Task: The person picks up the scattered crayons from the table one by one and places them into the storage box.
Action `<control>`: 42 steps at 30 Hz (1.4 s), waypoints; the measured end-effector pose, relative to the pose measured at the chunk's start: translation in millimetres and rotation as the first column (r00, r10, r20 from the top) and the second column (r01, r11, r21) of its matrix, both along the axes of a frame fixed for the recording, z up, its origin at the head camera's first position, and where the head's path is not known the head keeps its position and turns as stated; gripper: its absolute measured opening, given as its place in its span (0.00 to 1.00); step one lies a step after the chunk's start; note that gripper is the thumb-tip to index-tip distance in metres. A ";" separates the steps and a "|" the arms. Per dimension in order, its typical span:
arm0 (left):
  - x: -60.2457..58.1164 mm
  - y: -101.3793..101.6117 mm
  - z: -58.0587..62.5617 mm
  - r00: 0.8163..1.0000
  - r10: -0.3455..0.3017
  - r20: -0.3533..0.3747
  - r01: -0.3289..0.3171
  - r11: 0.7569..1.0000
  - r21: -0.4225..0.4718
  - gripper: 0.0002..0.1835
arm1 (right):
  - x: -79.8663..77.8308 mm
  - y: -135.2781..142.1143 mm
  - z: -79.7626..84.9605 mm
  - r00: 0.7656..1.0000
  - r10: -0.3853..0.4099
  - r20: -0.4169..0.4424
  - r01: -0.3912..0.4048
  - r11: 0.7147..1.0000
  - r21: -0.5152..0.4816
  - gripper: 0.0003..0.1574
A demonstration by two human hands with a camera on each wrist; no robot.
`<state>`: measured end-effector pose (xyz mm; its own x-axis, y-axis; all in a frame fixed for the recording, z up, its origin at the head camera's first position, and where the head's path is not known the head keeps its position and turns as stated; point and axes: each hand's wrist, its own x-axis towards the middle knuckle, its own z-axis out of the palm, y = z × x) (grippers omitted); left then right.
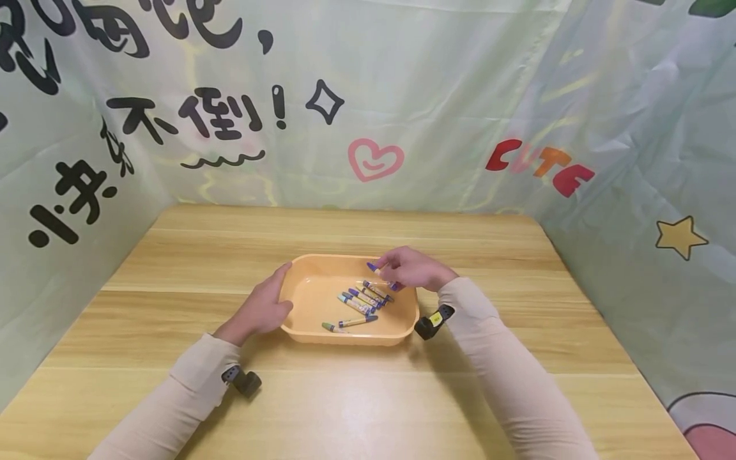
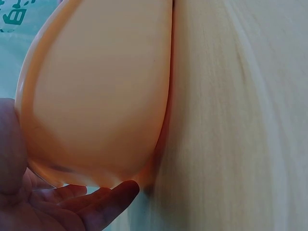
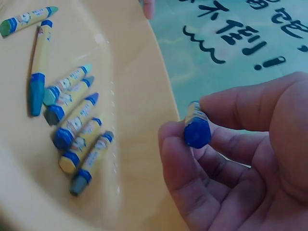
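Observation:
An orange plastic tray (image 1: 322, 297) sits on the table with several paper-wrapped crayons inside. My left hand (image 1: 264, 303) holds the tray's left end; in the left wrist view its fingers (image 2: 108, 204) lie against the outer wall. Over the tray's far right part, my right hand (image 1: 414, 268) pinches a dark blue crayon (image 3: 197, 132) between thumb and fingers, raised off the tray floor. Below it, several crayons (image 3: 77, 122) lie side by side in a slanted row. Apart from these rest a blue-green crayon (image 3: 39, 72) and a green crayon (image 3: 29, 19).
The tray stands mid-way on a wood-grain table (image 1: 345, 396). Printed cloth (image 1: 448, 96) hangs along the back and both sides. A small black camera (image 1: 434, 321) is strapped to the right wrist, close beside the tray's right wall; another camera (image 1: 243, 381) is on the left wrist.

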<state>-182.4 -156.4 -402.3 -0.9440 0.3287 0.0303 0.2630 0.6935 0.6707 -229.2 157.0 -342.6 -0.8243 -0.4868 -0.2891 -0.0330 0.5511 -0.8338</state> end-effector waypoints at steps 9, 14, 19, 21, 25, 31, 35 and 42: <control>-1.3 -0.9 -0.1 1.000 0.002 -0.011 -0.002 1.000 0.014 0.44 | -9.1 -29.5 -7.1 0.980 0.177 -0.093 -0.154 0.966 0.210 0.16; -1.7 -0.8 -1.3 1.000 0.007 -0.003 -0.007 1.000 0.016 0.44 | -11.0 -44.0 -9.6 0.970 0.231 -0.071 -0.207 0.945 0.254 0.15; -1.4 -0.9 -1.3 1.000 0.006 -0.002 -0.006 1.000 0.011 0.44 | -12.0 -56.4 -10.1 0.961 0.269 -0.065 -0.240 0.927 0.289 0.15; -1.7 -1.2 -1.7 1.000 0.005 -0.002 -0.005 1.000 0.012 0.44 | -12.8 -60.3 -10.2 0.958 0.279 -0.071 -0.245 0.920 0.306 0.14; -1.7 -1.5 -2.5 1.000 0.004 -0.004 -0.004 1.000 0.013 0.44 | -13.6 -66.3 -10.9 0.951 0.301 -0.072 -0.259 0.903 0.343 0.14; -1.9 -0.9 -3.0 1.000 0.003 -0.003 -0.003 1.000 0.014 0.44 | -14.4 -66.7 -12.8 0.948 0.308 -0.081 -0.256 0.888 0.381 0.12; -2.5 0.2 -2.2 1.000 0.004 0.000 -0.004 1.000 0.021 0.44 | -15.2 -60.9 -13.5 0.961 0.263 -0.086 -0.217 0.910 0.352 0.13; -2.9 -0.6 0.2 1.000 -0.002 0.005 0.002 1.000 0.004 0.44 | -13.0 -42.8 -10.1 0.956 0.210 -0.204 -0.133 0.933 0.335 0.12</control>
